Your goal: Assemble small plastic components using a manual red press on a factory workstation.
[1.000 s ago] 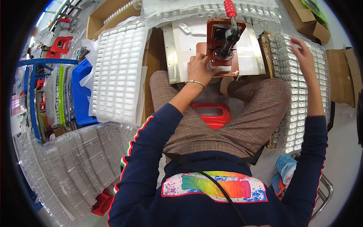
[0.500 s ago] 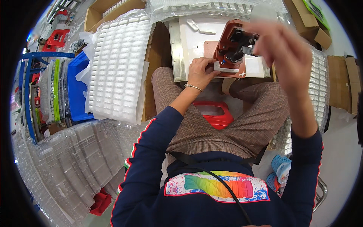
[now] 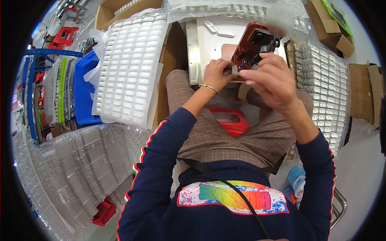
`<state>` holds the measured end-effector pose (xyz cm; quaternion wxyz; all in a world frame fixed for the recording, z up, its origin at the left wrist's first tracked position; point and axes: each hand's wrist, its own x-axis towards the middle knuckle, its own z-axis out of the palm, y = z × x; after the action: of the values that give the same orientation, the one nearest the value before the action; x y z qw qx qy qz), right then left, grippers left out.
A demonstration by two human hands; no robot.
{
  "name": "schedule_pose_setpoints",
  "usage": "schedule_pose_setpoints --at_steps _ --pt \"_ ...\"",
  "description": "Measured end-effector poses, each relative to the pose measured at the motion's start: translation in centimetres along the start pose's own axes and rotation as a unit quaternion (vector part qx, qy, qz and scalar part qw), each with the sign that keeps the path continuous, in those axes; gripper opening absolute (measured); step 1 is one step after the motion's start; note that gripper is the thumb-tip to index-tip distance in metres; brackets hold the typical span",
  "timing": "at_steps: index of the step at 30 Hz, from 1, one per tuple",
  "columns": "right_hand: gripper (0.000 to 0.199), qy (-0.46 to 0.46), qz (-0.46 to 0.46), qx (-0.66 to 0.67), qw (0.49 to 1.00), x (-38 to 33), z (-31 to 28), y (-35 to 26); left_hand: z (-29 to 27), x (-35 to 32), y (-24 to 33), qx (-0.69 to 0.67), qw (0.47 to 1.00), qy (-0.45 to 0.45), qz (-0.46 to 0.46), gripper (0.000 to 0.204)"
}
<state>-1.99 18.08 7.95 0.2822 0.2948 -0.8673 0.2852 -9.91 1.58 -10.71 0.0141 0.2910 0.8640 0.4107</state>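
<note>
A red hand press [image 3: 246, 44] with black and metal linkage stands on the white work board [image 3: 205, 44]. At its foot, my left hand [image 3: 219, 74] pinches the left end of a small white oblong piece [image 3: 235, 70] between thumb and fingers. My right hand [image 3: 275, 82] is in front of the press, slightly blurred. Its fingers are bent and apart, the foremost reaching the piece's right side; whether they touch it I cannot tell. Much of the piece and the press base is covered by my hands. Two loose white oblong pieces [image 3: 210, 27] [image 3: 226, 34] lie behind on the board.
Trays of white pieces [image 3: 130, 68] are stacked at left, with more trays [image 3: 327, 88] at right and bagged ones behind the board. A blue bin [image 3: 85, 88] and clear empty trays [image 3: 80, 168] stand farther left. Below the board is a red stool [image 3: 233, 124]; cardboard boxes [image 3: 327, 20] sit far right.
My right hand has come down and left from beside the top of the press to near the white piece. My left hand stays on the piece. The view has shifted slightly.
</note>
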Motion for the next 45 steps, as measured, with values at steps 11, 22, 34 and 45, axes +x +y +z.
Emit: schedule_pose_setpoints --at_steps 11,22,34,45 --pt "0.038 0.032 0.431 0.321 0.842 6.8 -2.1 11.9 -3.2 4.1 -2.2 -0.126 0.976 -0.178 0.022 0.025" --pt "0.017 0.008 0.531 0.148 0.835 -11.4 4.2 7.8 -4.4 13.9 -6.4 0.145 0.981 0.044 -0.119 0.043" --pt "0.028 -0.03 0.473 0.092 0.876 -11.0 7.4 6.1 -3.2 13.2 -5.7 0.193 0.943 0.091 -0.255 0.028" --pt "0.021 -0.015 0.393 0.044 0.918 -13.2 6.4 8.1 -5.8 0.6 -5.5 0.065 0.998 -0.006 0.013 0.029"
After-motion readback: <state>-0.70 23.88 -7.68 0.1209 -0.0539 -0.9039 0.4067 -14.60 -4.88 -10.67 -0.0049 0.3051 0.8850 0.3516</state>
